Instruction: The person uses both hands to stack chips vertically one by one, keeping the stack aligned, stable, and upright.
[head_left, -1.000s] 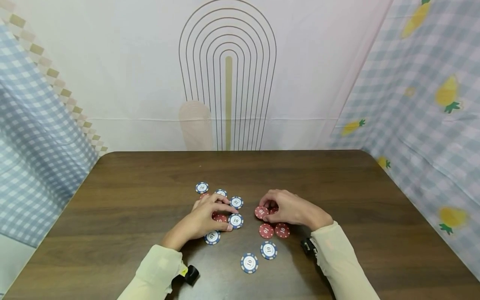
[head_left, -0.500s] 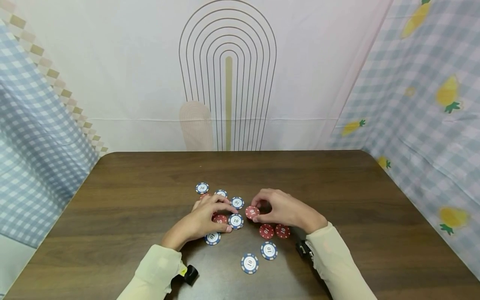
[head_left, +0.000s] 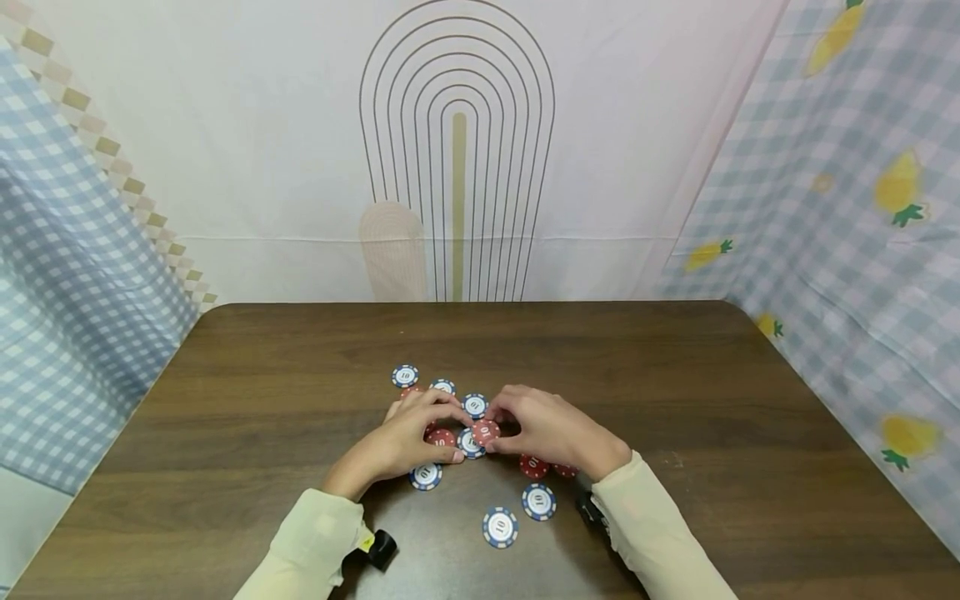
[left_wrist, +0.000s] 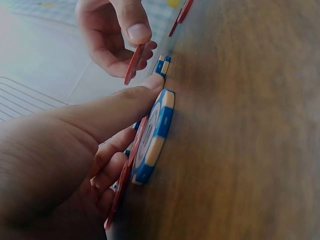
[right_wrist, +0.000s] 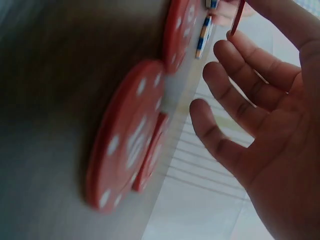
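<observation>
Head: brown table (head_left: 615, 358), white backdrop (head_left: 600, 150).

The right hand (right_wrist: 270, 120), toward 3 o'clock, pinches a thin red chip (right_wrist: 238, 18) at 1 o'clock; a blurred white-spotted chip (right_wrist: 125, 137) lies on the tabletop (right_wrist: 45, 150) toward 8 o'clock.

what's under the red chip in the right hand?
A blue chip, partly visible beneath the red chip that the right hand pinches. The blue chip's covered part can't be seen.
</observation>
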